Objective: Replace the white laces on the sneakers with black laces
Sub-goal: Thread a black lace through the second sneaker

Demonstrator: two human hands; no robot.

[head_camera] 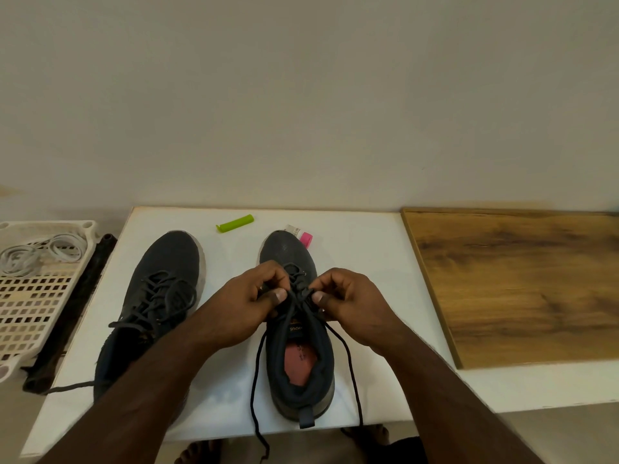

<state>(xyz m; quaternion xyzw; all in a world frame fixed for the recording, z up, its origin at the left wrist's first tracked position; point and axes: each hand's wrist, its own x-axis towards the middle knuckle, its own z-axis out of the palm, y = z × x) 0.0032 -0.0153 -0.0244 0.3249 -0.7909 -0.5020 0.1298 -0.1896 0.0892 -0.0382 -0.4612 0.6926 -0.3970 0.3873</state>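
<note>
We pinch the black lace (290,316) with our left hand (248,303) and right hand (348,303) over the right shoe (301,370). The left shoe (157,289) lies at nine o'clock; the white laces (37,254) rest in the basket (30,316) beyond.

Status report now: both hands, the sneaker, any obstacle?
Left hand and right hand pinch the black lace over the right sneaker. Left sneaker already laced black. Nothing blocks.
</note>
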